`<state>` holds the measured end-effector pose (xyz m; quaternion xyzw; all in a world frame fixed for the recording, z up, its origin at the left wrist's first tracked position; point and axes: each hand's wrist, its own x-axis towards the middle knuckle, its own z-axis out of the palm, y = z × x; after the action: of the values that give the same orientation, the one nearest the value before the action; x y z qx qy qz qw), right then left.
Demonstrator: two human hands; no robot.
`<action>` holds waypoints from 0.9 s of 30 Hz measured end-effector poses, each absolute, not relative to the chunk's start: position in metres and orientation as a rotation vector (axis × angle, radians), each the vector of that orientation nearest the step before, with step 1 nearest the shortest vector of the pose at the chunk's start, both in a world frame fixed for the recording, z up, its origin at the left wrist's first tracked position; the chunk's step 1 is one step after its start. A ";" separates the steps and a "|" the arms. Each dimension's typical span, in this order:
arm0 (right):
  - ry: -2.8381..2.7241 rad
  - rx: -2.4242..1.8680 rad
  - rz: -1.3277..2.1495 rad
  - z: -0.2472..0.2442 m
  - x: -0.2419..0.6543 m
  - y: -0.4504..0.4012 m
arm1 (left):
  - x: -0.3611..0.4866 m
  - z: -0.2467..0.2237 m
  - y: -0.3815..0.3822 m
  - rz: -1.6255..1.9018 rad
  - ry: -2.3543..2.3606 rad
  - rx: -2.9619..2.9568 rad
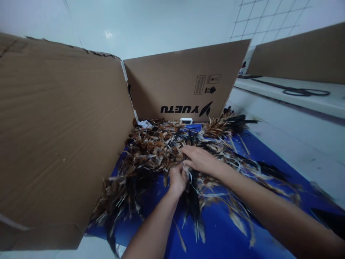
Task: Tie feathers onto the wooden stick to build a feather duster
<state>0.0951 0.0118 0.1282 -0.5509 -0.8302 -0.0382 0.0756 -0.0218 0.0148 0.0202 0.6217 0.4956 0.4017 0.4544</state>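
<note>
Brown and black feathers [153, 147] lie in a thick, loose layer over a blue surface [215, 230]. My left hand [178, 180] is closed at the near edge of the pile, its fingers pinched on the base of a feather bunch. Dark feathers hang down from that spot. My right hand [199, 158] touches it from the right, thumb near the left fingertips and fingers reaching over brown feathers. What the right fingers grip, if anything, is too small to make out. A pale string [192, 183] curls below the hands.
Tall cardboard panels stand on the left [59, 144] and at the back [172, 86]. A small white-framed device [186, 121] sits at the back panel's foot, near a crumpled white piece [145, 124]. On the right, a black cord [304, 92] rests on a white ledge [334, 97].
</note>
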 end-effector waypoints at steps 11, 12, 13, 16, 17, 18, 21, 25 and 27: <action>-1.699 -1.866 0.599 0.071 0.101 -0.042 | -0.028 0.033 0.012 0.977 1.275 1.703; -1.643 -1.855 0.671 0.063 0.101 -0.040 | -0.028 0.035 0.011 0.974 1.278 1.691; -1.591 -1.832 0.752 0.057 0.101 -0.037 | -0.028 0.036 0.010 0.969 1.279 1.679; -1.420 -1.727 1.009 0.048 0.103 -0.029 | -0.028 0.038 0.008 0.970 1.273 1.657; -1.356 -1.688 1.076 0.049 0.103 -0.027 | -0.028 0.038 0.007 0.974 1.266 1.652; -1.287 -1.653 1.131 0.050 0.103 -0.026 | -0.028 0.038 0.007 0.977 1.258 1.648; -1.046 -1.593 1.263 0.059 0.103 -0.025 | -0.027 0.036 0.009 0.978 1.234 1.637; -0.843 -1.495 1.367 0.065 0.100 -0.025 | -0.025 0.034 0.009 0.950 1.233 1.646; -0.838 -1.463 1.372 0.064 0.098 -0.025 | -0.026 0.036 0.008 0.946 1.241 1.639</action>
<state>0.0978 -0.0250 0.0643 -0.5958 -0.3413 0.5588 0.4651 -0.0255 0.0081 0.0359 0.6555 0.4964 0.3784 0.4251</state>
